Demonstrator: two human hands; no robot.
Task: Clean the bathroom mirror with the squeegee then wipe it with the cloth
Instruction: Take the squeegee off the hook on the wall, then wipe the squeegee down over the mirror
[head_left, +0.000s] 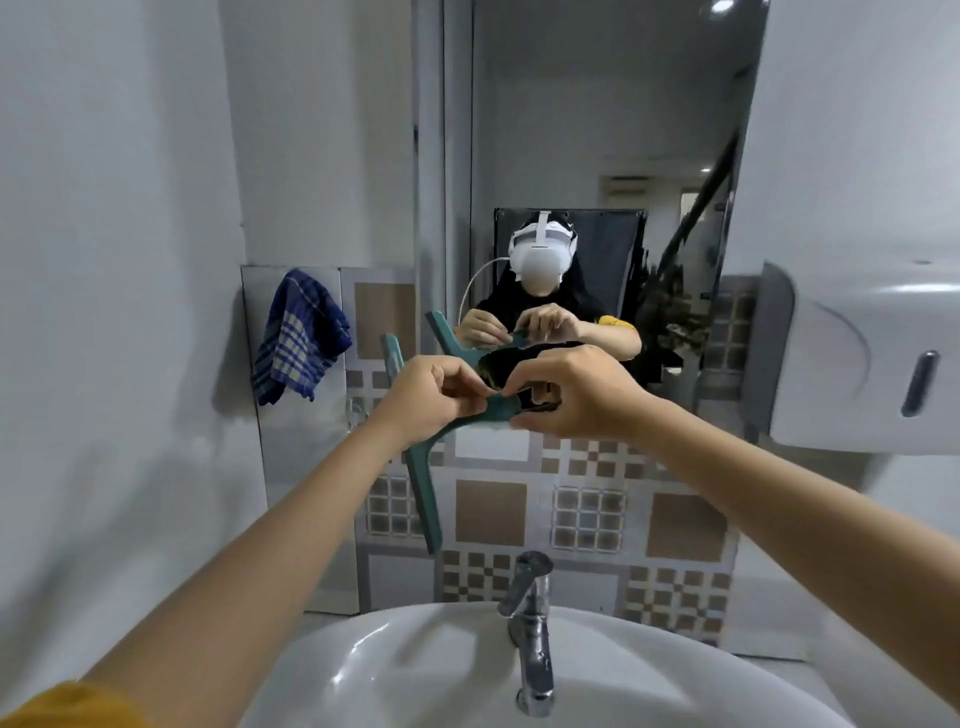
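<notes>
While both hands' fingers pinch its handle, the teal squeegee hangs blade-down before the mirror.

the squeegee is teal green all over, blade bar and handle alike. the cloth is dark blue, crossed by a check of pale cream-white stripes. the wall tiles below the mirror carry a patchwork of grey, white and brown squares, some in small checkerboards, some as white grids. the sink is glossy white, the tap shiny chrome. the dispenser is white with grey sides. a sleeve shows mustard yellow.
</notes>
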